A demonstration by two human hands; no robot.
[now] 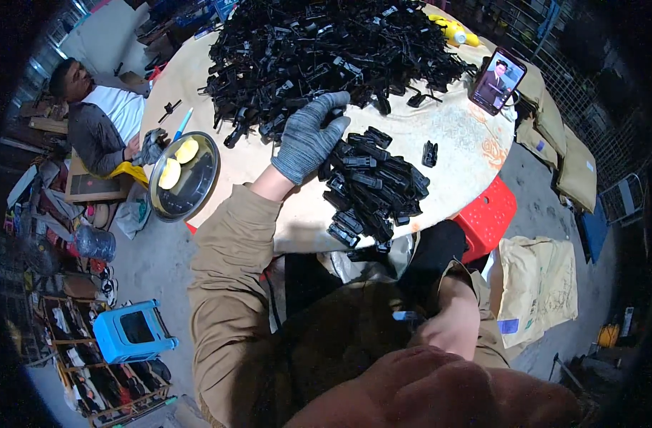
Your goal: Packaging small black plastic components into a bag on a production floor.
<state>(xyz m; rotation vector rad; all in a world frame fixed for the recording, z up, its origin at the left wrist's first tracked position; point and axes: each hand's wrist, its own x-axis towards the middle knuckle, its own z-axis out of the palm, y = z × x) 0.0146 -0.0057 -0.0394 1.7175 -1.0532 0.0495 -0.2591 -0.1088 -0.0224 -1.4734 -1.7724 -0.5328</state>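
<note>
My left hand (pixel 308 139), in a grey knitted glove, is at the near edge of a large heap of black plastic clip-like parts (pixel 326 57). Its thumb stands apart from the fingers and I see nothing held between them. Just right of its wrist, a smaller pile of black plastic clips (pixel 376 182) lies by the table's near edge. One single clip (pixel 430 154) sits apart to the right. My right hand (pixel 443 328) is bare and drawn in close to my body, off the table. Its fingers are hidden, near a small light-blue spot on my dark front.
A metal tray (pixel 210 187) with two yellow-white round pieces overhangs the round table's (pixel 454 196) left edge, beside a blue pen (pixel 183 123). A lit phone (pixel 497 82) stands at right. A red stool (pixel 488 217) is below; another person (pixel 101 118) sits at left.
</note>
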